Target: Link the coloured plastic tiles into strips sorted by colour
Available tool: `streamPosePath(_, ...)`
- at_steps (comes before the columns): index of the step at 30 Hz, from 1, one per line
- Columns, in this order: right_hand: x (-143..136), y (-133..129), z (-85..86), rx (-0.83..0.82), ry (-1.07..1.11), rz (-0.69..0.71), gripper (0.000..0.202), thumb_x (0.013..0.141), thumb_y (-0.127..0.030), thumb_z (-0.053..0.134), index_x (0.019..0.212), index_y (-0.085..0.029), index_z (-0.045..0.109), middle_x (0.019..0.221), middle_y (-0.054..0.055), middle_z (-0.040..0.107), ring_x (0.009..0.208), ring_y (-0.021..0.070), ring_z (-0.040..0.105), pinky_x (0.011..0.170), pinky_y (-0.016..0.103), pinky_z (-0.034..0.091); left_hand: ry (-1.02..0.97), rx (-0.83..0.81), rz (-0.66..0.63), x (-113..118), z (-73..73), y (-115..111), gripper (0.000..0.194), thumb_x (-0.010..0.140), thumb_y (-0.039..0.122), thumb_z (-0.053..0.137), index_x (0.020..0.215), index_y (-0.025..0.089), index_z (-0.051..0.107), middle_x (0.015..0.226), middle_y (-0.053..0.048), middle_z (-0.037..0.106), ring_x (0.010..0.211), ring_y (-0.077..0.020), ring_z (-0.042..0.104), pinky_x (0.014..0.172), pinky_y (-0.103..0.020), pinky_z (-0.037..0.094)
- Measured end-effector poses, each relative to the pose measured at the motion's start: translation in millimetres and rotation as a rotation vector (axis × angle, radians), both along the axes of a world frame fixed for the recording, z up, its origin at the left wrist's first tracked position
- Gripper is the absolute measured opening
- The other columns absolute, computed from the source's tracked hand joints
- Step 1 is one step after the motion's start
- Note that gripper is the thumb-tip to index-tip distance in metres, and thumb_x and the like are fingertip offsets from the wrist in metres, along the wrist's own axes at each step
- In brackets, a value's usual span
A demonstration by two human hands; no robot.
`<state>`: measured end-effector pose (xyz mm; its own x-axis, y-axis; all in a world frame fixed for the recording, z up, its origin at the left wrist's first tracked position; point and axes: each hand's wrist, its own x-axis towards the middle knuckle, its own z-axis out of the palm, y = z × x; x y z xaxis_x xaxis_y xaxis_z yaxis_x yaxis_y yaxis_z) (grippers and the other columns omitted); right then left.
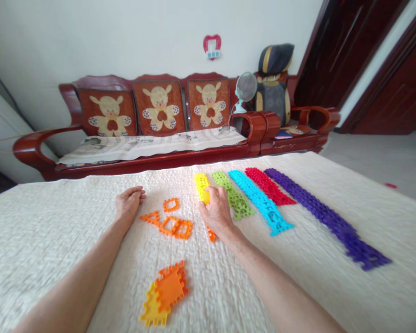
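My right hand (217, 209) is over the near end of a short row of yellow interlocking plastic tiles (201, 180). Its fingers are closed on a yellow tile (205, 197) there, and the palm hides part of the row. An orange piece (211, 234) pokes out from under that hand. On the cloth to the left rests my left hand (129, 202), its fingers loosely curled with nothing visible in them. Between the hands lie several orange tiles: a square frame (171, 205), a triangle (151, 218) and window-like squares (180, 228).
Right of the yellow row run rows of green (233, 196), blue (260, 201), red (268, 186) and purple tiles (319, 210). Nearer me, an orange tile (171, 287) overlaps a yellow one (153, 307). Beyond the cloth-covered table (55, 217) stands a wooden sofa (159, 163) with a fan (245, 88).
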<state>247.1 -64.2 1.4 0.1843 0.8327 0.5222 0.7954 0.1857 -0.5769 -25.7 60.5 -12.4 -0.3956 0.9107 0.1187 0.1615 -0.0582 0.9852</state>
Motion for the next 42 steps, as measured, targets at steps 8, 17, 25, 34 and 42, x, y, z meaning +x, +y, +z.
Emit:
streamPosePath(8, 9.1, 5.8, -8.8, -0.072, -0.01, -0.063, 0.041, 0.08, -0.024, 0.061, 0.12, -0.016, 0.058, 0.114, 0.012, 0.053, 0.112, 0.0271, 0.051, 0.105, 0.043, 0.043, -0.031, 0.006, 0.0, 1.7, 1.0, -0.5, 0.026, 0.061, 0.022, 0.058, 0.083, 0.017, 0.07, 0.076, -0.005, 0.071, 0.062, -0.0136, 0.064, 0.054, -0.022, 0.049)
streamPosePath(17, 9.2, 8.7, -11.7, -0.099, -0.027, -0.053, 0.043, 0.079, -0.025, 0.065, 0.121, -0.016, 0.058, 0.114, 0.011, 0.053, 0.114, 0.0275, 0.052, 0.105, 0.043, 0.043, -0.019, -0.013, 0.015, 5.0, 6.0, -4.3, 0.027, 0.06, 0.022, 0.057, 0.083, 0.017, 0.07, 0.075, -0.005, 0.07, 0.062, -0.0134, 0.064, 0.054, -0.022, 0.048)
streamPosePath(25, 7.9, 8.2, -11.5, -0.105, -0.073, -0.074, 0.043, 0.078, -0.027, 0.066, 0.12, -0.017, 0.06, 0.111, 0.01, 0.054, 0.111, 0.0283, 0.052, 0.103, 0.043, 0.044, -0.008, 0.002, 0.01, 4.2, 4.3, -3.2, 0.027, 0.06, 0.023, 0.057, 0.082, 0.017, 0.07, 0.077, -0.005, 0.071, 0.063, -0.0144, 0.065, 0.054, -0.023, 0.049)
streamPosePath(34, 2.6, -2.0, 3.9, -0.031, -0.165, -0.013, 0.039, 0.084, -0.028, 0.06, 0.12, -0.014, 0.062, 0.118, 0.015, 0.057, 0.112, 0.0297, 0.052, 0.101, 0.043, 0.041, -0.021, -0.001, 0.016, 7.2, 7.5, -5.7, 0.028, 0.06, 0.021, 0.054, 0.083, 0.017, 0.07, 0.076, -0.004, 0.07, 0.062, -0.0118, 0.063, 0.053, -0.02, 0.046)
streamPosePath(42, -18.9, -29.5, 11.7, 0.012, -0.184, 0.37, 0.022, 0.089, -0.019, 0.049, 0.101, -0.018, 0.067, 0.105, 0.01, 0.064, 0.104, 0.023, 0.058, 0.099, 0.038, 0.043, -0.021, 0.025, -0.01, 6.1, 2.4, -2.4, 0.032, 0.063, 0.021, 0.051, 0.088, 0.014, 0.07, 0.079, -0.006, 0.07, 0.063, -0.0116, 0.063, 0.056, -0.021, 0.046)
